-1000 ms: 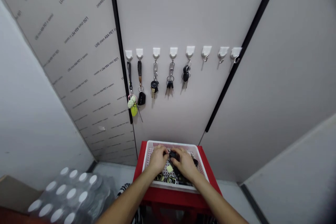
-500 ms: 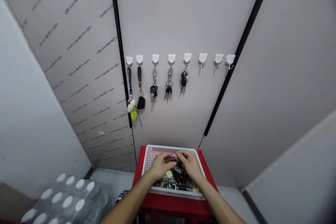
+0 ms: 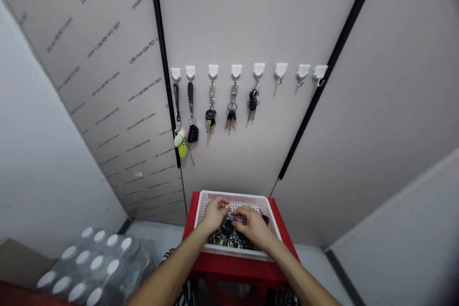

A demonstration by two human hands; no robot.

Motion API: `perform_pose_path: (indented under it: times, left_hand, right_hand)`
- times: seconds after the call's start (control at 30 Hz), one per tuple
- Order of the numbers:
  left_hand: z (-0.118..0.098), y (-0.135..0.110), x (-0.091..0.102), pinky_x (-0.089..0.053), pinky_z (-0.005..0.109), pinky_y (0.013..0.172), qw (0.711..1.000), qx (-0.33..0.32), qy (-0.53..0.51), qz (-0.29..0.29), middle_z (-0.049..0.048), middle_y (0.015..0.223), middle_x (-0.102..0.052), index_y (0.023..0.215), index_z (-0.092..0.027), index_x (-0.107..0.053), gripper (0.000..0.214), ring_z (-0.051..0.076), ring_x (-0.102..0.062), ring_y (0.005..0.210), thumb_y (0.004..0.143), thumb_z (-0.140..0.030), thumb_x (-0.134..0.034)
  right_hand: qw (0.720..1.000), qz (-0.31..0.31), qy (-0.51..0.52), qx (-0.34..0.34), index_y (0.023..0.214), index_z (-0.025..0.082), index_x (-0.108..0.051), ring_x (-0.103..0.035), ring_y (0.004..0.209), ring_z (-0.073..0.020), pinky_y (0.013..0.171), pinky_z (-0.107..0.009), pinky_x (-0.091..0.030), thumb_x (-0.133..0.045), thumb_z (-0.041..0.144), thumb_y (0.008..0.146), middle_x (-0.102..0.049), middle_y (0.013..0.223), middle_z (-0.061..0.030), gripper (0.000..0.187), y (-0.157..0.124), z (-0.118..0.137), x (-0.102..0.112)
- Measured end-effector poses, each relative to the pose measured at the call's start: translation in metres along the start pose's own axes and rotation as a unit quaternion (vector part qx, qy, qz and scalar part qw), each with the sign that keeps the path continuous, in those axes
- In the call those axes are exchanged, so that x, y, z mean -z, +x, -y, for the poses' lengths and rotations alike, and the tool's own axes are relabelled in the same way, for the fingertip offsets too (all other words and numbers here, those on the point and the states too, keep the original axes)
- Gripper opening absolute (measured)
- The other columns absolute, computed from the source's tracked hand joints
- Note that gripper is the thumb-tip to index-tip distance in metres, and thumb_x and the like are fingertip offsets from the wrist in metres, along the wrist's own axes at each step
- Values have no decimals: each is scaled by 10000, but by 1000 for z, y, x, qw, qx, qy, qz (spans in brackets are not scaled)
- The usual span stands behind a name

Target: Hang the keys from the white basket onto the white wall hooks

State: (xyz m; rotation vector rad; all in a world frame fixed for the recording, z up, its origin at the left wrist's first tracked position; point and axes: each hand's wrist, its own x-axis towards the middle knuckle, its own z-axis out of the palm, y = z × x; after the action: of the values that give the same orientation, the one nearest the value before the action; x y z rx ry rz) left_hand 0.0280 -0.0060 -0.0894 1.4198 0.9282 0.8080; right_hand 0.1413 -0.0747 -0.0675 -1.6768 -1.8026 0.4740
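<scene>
Both my hands are inside a white plastic basket [image 3: 234,251] that holds a jumble of keys and rings. My left hand [image 3: 214,214] is in its left half, thumb and forefinger brought together; whatever is pinched there is too small to make out. My right hand [image 3: 254,225] reaches in from the right, thumb and fingers spread apart, with nothing plainly held. Just under the gap between the hands lies a black key fob [image 3: 227,227]. Keyrings [image 3: 234,243] and greenish-yellow pieces [image 3: 215,237] lie nearer the basket's front wall.
The basket stands on a red stool [image 3: 247,267]. White hooks [image 3: 236,71] line the wall panel; several carry key bunches [image 3: 231,114], and the three rightmost hooks [image 3: 280,72] hold nothing. Capped bottles [image 3: 96,263] stand at lower left.
My hands have separated slightly; earlier they met over keys near the basket's back. My right hand's fingers have spread and moved left. The view has shifted, raising the hooks in the picture.
</scene>
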Motion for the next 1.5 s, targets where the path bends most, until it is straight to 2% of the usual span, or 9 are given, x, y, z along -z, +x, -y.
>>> perform_pose_path:
  times: [0.27,0.53,0.67,0.83,1.0,1.1,1.23,1.37,1.5]
  left_hand:
    - [-8,1,3,-318,167,465,978,24,-196,-61,-69,460,-442,678,-136,-446,196,54,-454,449,509,-150,-543]
    - [-13,-1,4,-362,183,508,944,46,-325,-22,-36,559,-509,731,-135,-414,277,52,-471,484,488,-109,-545]
    - [-18,-3,7,-369,177,549,932,36,-360,-17,-28,589,-517,776,-140,-408,297,50,-483,521,507,-79,-518]
    - [-18,-2,10,-375,177,560,918,22,-394,-45,-34,587,-500,784,-157,-403,283,48,-480,522,530,-69,-491]
    - [-18,-1,12,-381,183,542,913,22,-401,-71,-33,594,-480,762,-163,-416,245,53,-479,521,545,-78,-491]
    - [-19,-1,11,-379,177,532,907,22,-415,-67,-33,591,-479,768,-165,-414,245,52,-478,515,552,-74,-484]
    - [-18,-1,12,-382,175,548,901,24,-428,-72,-32,589,-483,764,-171,-419,239,50,-483,517,556,-61,-466]
    - [-15,-1,13,-381,189,570,913,26,-401,-69,-29,594,-499,746,-174,-438,231,64,-500,553,540,-75,-476]
    - [-28,0,8,-373,217,610,956,32,-292,19,2,724,-538,780,-169,-487,229,93,-507,655,552,-171,-513]
  right_hand:
    - [996,21,-83,18,680,195,-564,-463,718,-142,654,-242,-309,-536,271,556,-563,709,-14,148,2,8,-13]
    - [992,-25,-116,-40,587,167,-539,-464,610,-128,560,-214,-295,-503,276,579,-549,598,-17,115,12,19,-28]
    - [991,-43,-116,-49,563,168,-530,-458,585,-124,538,-208,-291,-498,246,570,-538,587,-13,85,14,24,-33]
    - [993,-79,-62,-53,562,166,-514,-448,551,-107,517,-197,-297,-460,286,617,-523,572,-4,143,10,29,-31]
    - [998,-43,-49,-15,607,177,-558,-466,635,-114,583,-199,-305,-414,239,655,-548,632,-15,164,8,38,-32]
    - [997,-33,-60,-41,604,178,-564,-472,633,-114,587,-198,-308,-432,188,619,-557,647,-18,133,9,40,-37]
    - [994,-60,-72,-59,550,168,-535,-467,585,-106,550,-192,-307,-381,130,598,-543,604,-19,165,12,40,-42]
    - [991,-103,-61,-59,520,165,-487,-450,540,-99,509,-185,-302,-356,96,555,-513,550,-4,153,14,40,-25]
    - [993,-110,-9,-34,541,166,-474,-425,463,-85,452,-176,-298,-341,135,587,-491,482,18,144,26,41,23]
